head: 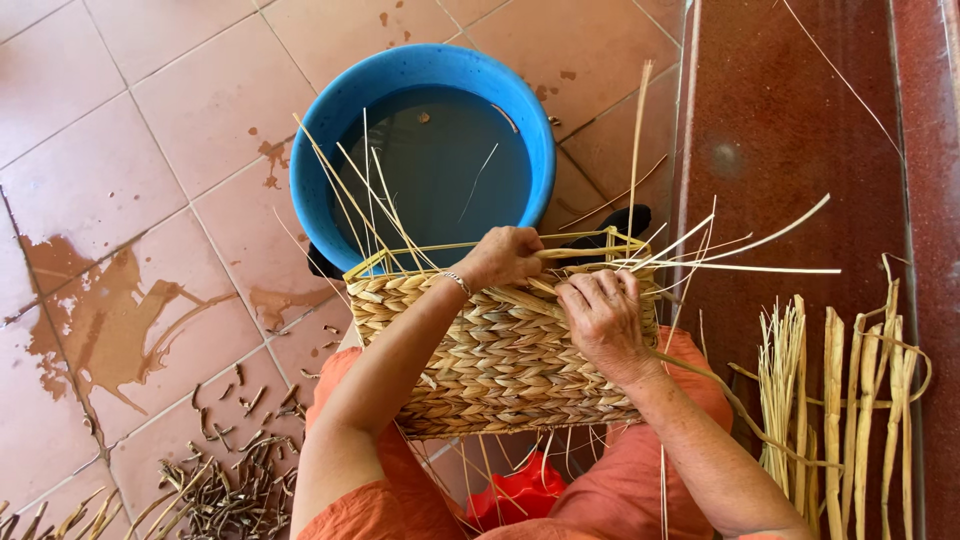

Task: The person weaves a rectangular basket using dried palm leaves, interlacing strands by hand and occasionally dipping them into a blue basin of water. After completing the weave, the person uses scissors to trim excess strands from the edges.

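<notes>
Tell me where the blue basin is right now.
In the head view the blue basin sits on the tiled floor at top centre, just beyond the woven basket under the left hand and right hand.

Rough woven-straw basket [500,350], glossy plastic basin [330,130]

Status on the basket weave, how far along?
Done: the woven basket wall shows many finished braided rows, nearly up to the frame. In hand: left hand and right hand work a strand at the top rim. Left: bare stakes stick out above the rim, untrimmed; dried reed bundles lie unused beside the person.
</notes>
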